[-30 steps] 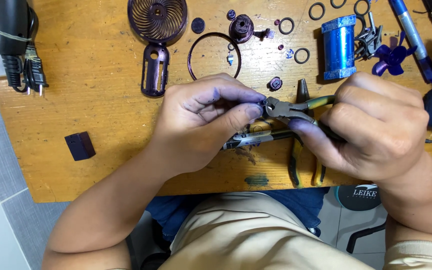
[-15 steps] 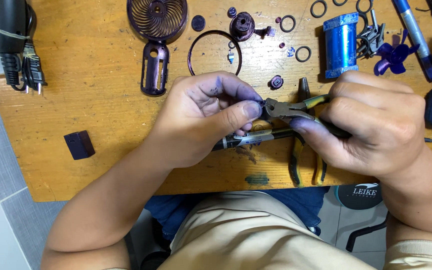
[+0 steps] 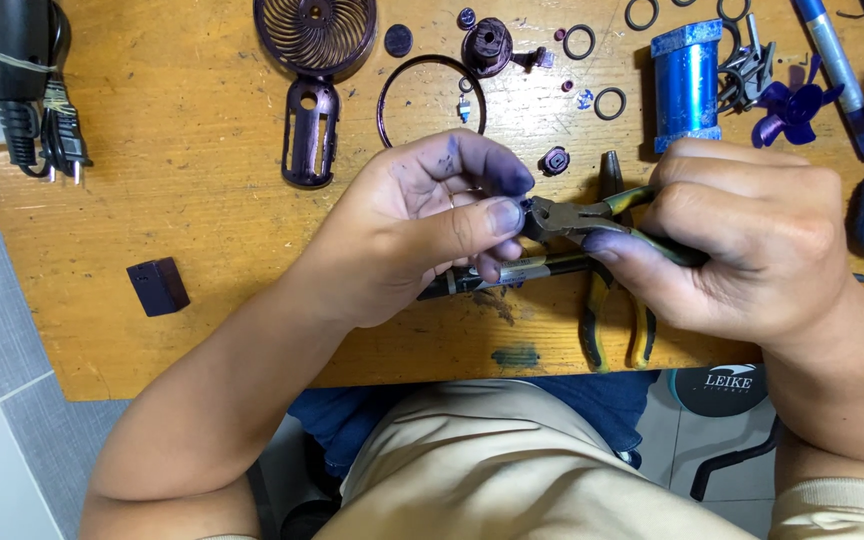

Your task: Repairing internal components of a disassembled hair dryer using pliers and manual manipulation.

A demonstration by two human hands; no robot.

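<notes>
My left hand (image 3: 422,225) pinches a tiny part, hidden by its ink-stained fingertips, over the wooden table (image 3: 152,150). My right hand (image 3: 742,235) grips a pair of small pliers (image 3: 577,215) with yellow-green handles. Their jaws meet my left fingertips. A dark pen-like tool (image 3: 507,272) lies on the table just below both hands. A second pair of pliers (image 3: 612,320) lies under my right hand.
Purple fan parts lie at the back: a grille with handle (image 3: 314,60), a ring (image 3: 432,100), a motor hub (image 3: 487,45), small rings, a blue cylinder (image 3: 685,85), a propeller (image 3: 790,110). A black plug and cord (image 3: 37,100) sit far left, a small dark block (image 3: 158,287) front left.
Both hands stay together with only slight shifts. My left fingers have adjusted their pinch at the plier jaws.
</notes>
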